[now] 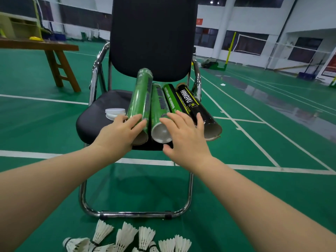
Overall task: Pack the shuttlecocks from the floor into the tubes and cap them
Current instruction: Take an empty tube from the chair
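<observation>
Several shuttlecock tubes lie side by side on the black chair seat (94,113), their open ends toward me. My left hand (120,131) rests with spread fingers on the leftmost green tube (140,95), whose far end is raised. My right hand (183,135) lies open over the near ends of a second green tube (158,106) and a green-and-black tube (171,99). A black tube marked HANGYU (196,106) lies at the right edge of the seat. White caps (115,113) are stacked on the seat left of the tubes. Several white feather shuttlecocks (127,237) lie on the green floor below the chair.
The chair has a tall black back (154,33) and chrome frame (135,213). A wooden bench (60,59) stands at the left. White court lines cross the green floor. A yellow net post (230,50) and blue bins stand far behind.
</observation>
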### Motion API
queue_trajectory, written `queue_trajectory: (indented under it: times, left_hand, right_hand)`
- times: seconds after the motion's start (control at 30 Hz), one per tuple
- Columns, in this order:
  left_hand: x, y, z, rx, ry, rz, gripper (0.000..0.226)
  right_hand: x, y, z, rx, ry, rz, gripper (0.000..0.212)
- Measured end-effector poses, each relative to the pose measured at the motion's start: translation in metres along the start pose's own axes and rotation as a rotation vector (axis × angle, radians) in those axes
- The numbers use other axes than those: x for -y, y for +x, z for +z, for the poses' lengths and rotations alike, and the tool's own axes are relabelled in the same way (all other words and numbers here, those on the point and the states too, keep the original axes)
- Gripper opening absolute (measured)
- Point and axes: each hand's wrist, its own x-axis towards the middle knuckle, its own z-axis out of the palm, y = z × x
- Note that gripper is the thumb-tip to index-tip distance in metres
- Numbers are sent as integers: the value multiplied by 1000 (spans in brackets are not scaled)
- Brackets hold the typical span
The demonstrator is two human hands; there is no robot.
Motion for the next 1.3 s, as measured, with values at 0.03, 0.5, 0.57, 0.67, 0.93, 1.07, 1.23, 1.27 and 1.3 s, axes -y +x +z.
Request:
queue_trajectory:
  times: [0.03,0.5,0.57,0.67,0.93,1.07,1.23,1.27,1.3]
  left_hand:
    - [-1,-4,-5,-7,-10,17,98]
    - [-23,-50,-107,-173,-93,-17,85]
    - [-23,-54,-127,-176,-79,7,84]
    - [-23,-64,-161,-167,-116,11,85]
    - [-29,-109,-244,-187,-281,-32,106]
    - [-28,-133,-280,-220,-410,-65,110]
    - [-27,-153,-305,-144,-350,-91,119]
    - [-27,-156,-307,-133,-345,-98,120]
    - [-28,-159,-308,-132,-352,-104,120]
  right_hand:
    - [6,-1,2,-35,-19,-23,68]
    - [84,1,-22,-228,374,5,100]
    - [90,-2,-42,-208,430,20,99]
    - [102,-7,-71,-189,461,1,97]
    - [142,-29,-150,-257,580,-28,83]
    - [164,-39,-186,-257,793,24,78]
    - [181,-45,-219,-248,1090,159,64]
    - [186,-47,-223,-233,1150,172,62]
    - [190,-50,-226,-219,1208,182,61]
